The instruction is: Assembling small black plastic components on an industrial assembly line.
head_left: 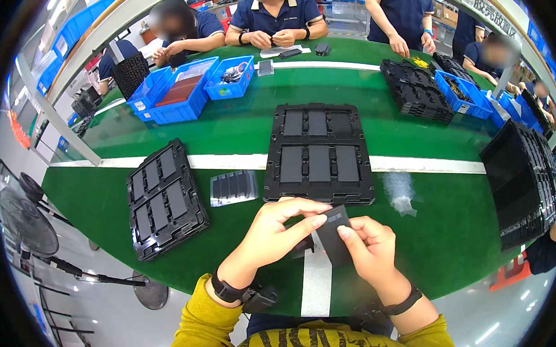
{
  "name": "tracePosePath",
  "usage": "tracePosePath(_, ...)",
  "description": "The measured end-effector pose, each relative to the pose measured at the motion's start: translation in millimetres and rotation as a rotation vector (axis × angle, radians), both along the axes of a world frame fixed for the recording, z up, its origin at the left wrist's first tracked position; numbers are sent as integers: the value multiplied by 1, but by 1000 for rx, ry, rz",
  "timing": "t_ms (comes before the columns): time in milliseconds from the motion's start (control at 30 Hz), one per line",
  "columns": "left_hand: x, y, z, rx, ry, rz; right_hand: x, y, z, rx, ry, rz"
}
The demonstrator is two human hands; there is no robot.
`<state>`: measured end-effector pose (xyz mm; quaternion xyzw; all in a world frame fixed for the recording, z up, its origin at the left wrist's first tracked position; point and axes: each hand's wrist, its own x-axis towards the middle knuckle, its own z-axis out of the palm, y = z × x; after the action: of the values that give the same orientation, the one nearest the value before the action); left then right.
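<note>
Both hands grasp one dark flat piece (336,241) above the near part of the green table (436,242).

The left hand (275,230) pinches the piece's upper left edge between thumb and fingers, while the right hand (372,249) grips its right side, thumb on the face; the piece tilts over a white stripe (317,284), on the near side of a black tray (323,140) bearing six dark rectangles in two rows. To the tray's left lies a clear sheet with dark strips (234,187), then a second black tray (200,218), set at an angle; to its right, crumpled clear film (400,192) and, farther off, a tall stack of black trays (518,178). Across the table, blue bins (180,110) stand near seated co-workers (277,15).
</note>
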<state>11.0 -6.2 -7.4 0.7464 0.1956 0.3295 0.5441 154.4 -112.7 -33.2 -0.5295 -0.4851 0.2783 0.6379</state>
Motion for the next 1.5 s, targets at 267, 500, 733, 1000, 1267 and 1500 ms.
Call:
tracePosePath(267, -1, 10, -7, -229, -242, -320, 1, -1, 10, -87, 596, 261)
tracePosePath(500, 28, -6, -34, -424, -401, -533, -18, 1, -12, -120, 1347, 1053)
tracePosePath(733, 10, -2, -11, -450, -311, -68, -7, 5, -7, -227, 419, 333)
tracePosePath(1000, 8, 7, -11, -244, -296, -136, -21, 2, -14, -111, 236, 302)
tracePosePath(1267, 4, 9, -15, -163, -190, -201, -20, 5, -15, -119, 311, 302)
tracePosePath(1500, -16, 15, -48, 656, 419, -62, 48, 32, 12, -144, 216, -117)
